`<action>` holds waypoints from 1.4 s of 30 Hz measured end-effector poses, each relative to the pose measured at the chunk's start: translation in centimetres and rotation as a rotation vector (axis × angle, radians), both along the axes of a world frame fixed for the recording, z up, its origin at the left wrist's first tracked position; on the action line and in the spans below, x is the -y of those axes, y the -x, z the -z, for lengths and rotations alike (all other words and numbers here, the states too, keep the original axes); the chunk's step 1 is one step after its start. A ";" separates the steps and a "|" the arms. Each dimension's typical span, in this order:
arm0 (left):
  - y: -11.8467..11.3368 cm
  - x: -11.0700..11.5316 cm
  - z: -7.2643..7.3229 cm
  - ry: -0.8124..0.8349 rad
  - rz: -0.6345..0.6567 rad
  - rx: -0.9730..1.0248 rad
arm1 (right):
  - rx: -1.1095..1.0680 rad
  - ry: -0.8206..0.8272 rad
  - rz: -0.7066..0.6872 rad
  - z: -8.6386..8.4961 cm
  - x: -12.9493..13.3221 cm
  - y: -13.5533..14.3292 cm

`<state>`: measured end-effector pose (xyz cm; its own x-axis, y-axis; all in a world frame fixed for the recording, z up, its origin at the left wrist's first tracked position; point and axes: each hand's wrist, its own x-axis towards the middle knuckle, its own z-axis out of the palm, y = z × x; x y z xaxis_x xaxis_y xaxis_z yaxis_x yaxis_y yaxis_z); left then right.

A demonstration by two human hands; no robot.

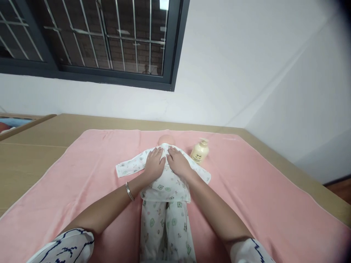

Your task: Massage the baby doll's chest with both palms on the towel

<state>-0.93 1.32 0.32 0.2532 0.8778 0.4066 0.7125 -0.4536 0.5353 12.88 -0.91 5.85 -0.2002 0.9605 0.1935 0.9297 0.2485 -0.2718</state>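
Note:
A doll in a white patterned top (167,186) and matching trousers (175,226) lies on a pink cloth (104,157), its round head (166,139) at the far end and its sleeves spread to both sides. My left hand (155,163) rests flat on the left side of its upper body, fingers extended. On the right side of the chest lies my right hand (177,161), also flat with fingers extended. The two hands are side by side, thumbs close together. A cream pump bottle (200,151) is just right of the doll's shoulder, by the right sleeve.
The pink cloth covers most of a wooden surface (35,157). A white wall (219,65) rises behind it, with a dark-framed barred window (115,76) at the upper left. At the far left edge, a wooden rail (30,125) borders something blue.

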 end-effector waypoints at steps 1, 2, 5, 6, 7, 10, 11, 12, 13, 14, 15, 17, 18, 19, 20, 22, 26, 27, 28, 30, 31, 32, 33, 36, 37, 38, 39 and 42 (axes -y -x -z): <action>0.0 0.1 0.1 -0.004 -0.002 0.016 | -0.010 -0.005 0.013 0.3 -0.4 -0.2; 0.0 0.2 0.2 -0.011 -0.006 0.035 | -0.016 -0.005 0.025 0.5 -0.7 -0.3; 0.2 0.5 0.5 -0.041 -0.036 0.109 | -0.046 -0.016 0.039 0.5 -0.7 -0.5; 0.3 0.6 0.6 -0.051 -0.048 0.131 | -0.060 -0.046 0.045 0.4 -0.6 -0.5; 0.3 0.6 0.7 -0.060 -0.058 0.148 | -0.077 -0.089 0.054 0.4 -0.4 -0.4; 0.4 0.8 0.8 -0.072 -0.069 0.168 | -0.113 -0.201 0.055 0.5 0.0 0.1; 0.4 0.8 0.8 -0.074 -0.068 0.170 | -0.117 -0.198 0.042 0.7 0.0 0.3; 0.4 0.8 0.9 -0.077 -0.066 0.170 | -0.119 -0.178 0.030 1.0 0.0 0.5; 0.4 0.8 0.9 -0.080 -0.064 0.170 | -0.121 -0.150 0.019 1.3 0.0 0.7; 0.5 0.7 0.9 -0.083 -0.062 0.171 | -0.125 -0.122 0.012 1.6 -0.1 0.8; 0.5 0.7 1.0 -0.085 -0.061 0.173 | -0.133 -0.104 0.010 1.8 -0.1 0.9; 0.5 0.7 1.1 -0.089 -0.061 0.179 | -0.163 -0.113 0.009 1.8 0.0 0.9; 0.5 0.6 1.1 -0.090 -0.060 0.183 | -0.179 -0.135 0.008 1.7 0.1 0.9; 0.5 0.6 1.1 -0.091 -0.057 0.186 | -0.189 -0.165 0.010 1.5 0.2 0.8; 0.5 0.5 1.2 -0.092 -0.054 0.188 | -0.193 -0.196 0.019 1.4 0.3 0.8; 0.5 0.5 1.3 -0.092 -0.048 0.189 | -0.175 -0.224 0.042 1.3 0.5 0.9; 0.6 0.5 1.4 -0.084 -0.047 0.188 | -0.144 -0.173 0.073 1.2 0.8 1.2; 0.6 0.5 1.4 -0.082 -0.046 0.190 | -0.158 -0.187 0.076 1.2 0.9 1.2; 0.6 0.5 1.4 -0.080 -0.045 0.191 | -0.181 -0.219 0.082 1.2 0.9 1.2; 0.6 0.4 1.3 -0.076 -0.037 0.191 | -0.238 -0.303 0.098 1.3 0.9 1.2; 0.5 0.3 1.2 -0.071 -0.030 0.188 | -0.264 -0.332 0.094 1.4 0.9 1.2; 0.5 0.3 1.0 -0.065 -0.021 0.183 | -0.282 -0.337 0.076 1.6 0.8 1.2; 0.5 0.2 0.8 -0.056 -0.013 0.178 | -0.292 -0.321 0.046 1.7 0.7 1.1; 0.3 0.4 -0.1 -0.016 0.012 0.184 | -0.316 -0.260 -0.039 1.3 0.5 0.8; 0.3 0.7 -0.5 -0.012 0.016 0.191 | -0.333 -0.268 -0.042 0.7 0.5 0.5; 0.2 1.2 -1.0 -0.021 0.021 0.199 | -0.353 -0.298 -0.032 -0.1 0.5 0.1; 0.0 1.8 -1.6 -0.042 0.034 0.209 | -0.374 -0.340 -0.013 -1.2 0.7 -0.4; -1.0 4.2 -3.5 -0.088 0.189 0.278 | -0.396 -0.480 0.084 -5.1 1.7 -2.7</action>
<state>0.11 -2.86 3.83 0.2763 0.7844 0.5553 0.4440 -0.6166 0.6501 15.55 -2.57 10.92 0.0477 0.7573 0.6514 0.8032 0.3586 -0.4757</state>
